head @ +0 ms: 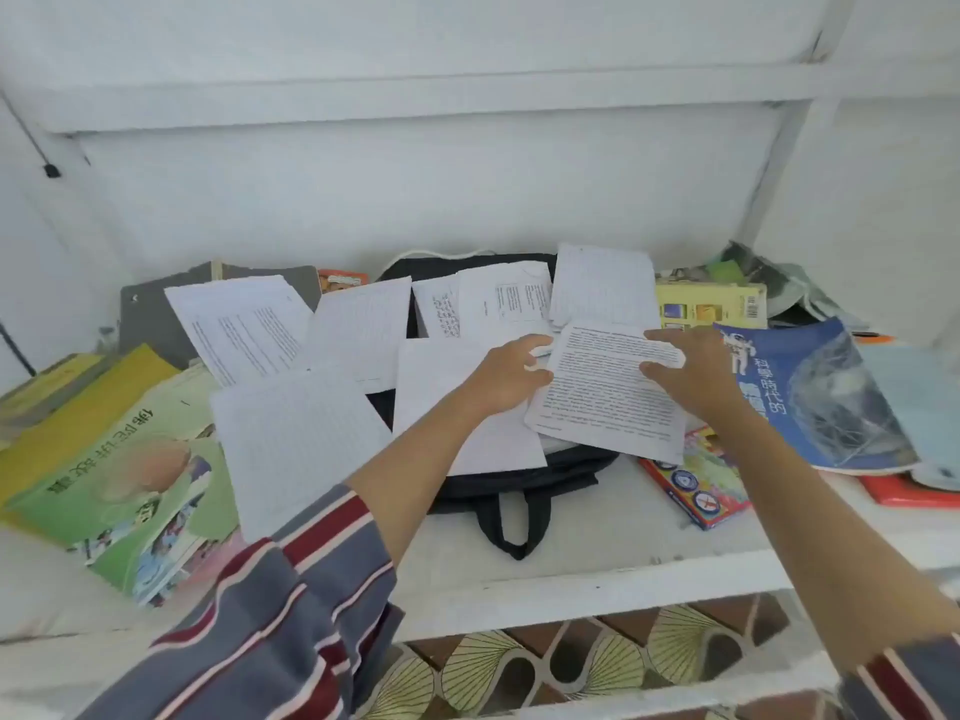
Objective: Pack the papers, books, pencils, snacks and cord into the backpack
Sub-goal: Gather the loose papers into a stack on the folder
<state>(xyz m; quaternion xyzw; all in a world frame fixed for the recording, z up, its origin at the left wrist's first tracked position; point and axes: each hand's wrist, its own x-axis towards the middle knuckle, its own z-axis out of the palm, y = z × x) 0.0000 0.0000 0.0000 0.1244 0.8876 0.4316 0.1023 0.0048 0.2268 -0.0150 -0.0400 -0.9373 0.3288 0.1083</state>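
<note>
A black backpack lies flat on the white table, mostly covered by several loose white papers. One printed sheet lies over its right part. My left hand pinches that sheet's left edge, and my right hand grips its curled upper right corner. A blue book with an astronaut lies to the right. Green and yellow books are stacked at the left. A colourful box sits near the backpack's right side. A white cord shows behind the backpack.
A grey folder lies at the back left, a yellow box and a crumpled bag at the back right. A red item sits at the right edge. White fabric walls surround the table; patterned floor shows below.
</note>
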